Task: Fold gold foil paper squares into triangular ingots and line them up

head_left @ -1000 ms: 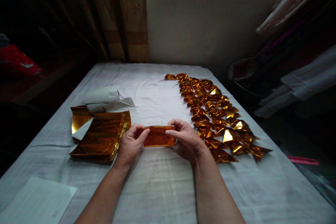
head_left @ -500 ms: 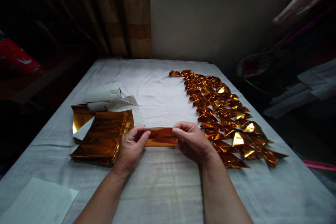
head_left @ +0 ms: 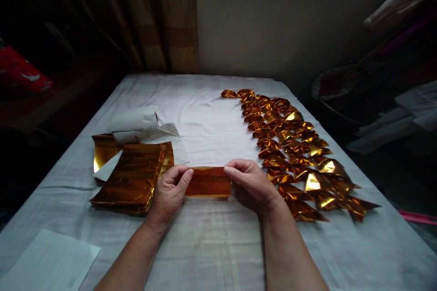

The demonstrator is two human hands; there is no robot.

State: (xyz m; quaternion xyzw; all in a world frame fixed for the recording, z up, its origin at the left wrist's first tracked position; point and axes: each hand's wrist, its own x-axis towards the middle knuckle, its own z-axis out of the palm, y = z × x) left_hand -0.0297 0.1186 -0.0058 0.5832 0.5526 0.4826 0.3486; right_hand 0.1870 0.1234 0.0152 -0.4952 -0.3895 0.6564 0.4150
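Note:
Between my hands a sheet of gold foil paper (head_left: 209, 183) is held stretched as a wide band above the cloth. My left hand (head_left: 172, 188) pinches its left end between thumb and fingers. At the other end, my right hand (head_left: 248, 185) grips the upper right corner the same way. Left of my left hand lies a stack of gold foil paper sheets (head_left: 131, 175). To the right of my right hand are several folded gold foil pieces (head_left: 269, 142), lined up in rows.
A white cloth (head_left: 205, 245) covers the table. Crumpled white paper (head_left: 136, 122) lies behind the stack. A pale printed sheet (head_left: 51, 259) is at the front left. A curtain (head_left: 177, 18) and a wall (head_left: 273, 22) stand behind.
The foil sheet between my hands now shows a taller face, its lower edge farther down. Both hands keep their pinch and have hardly moved.

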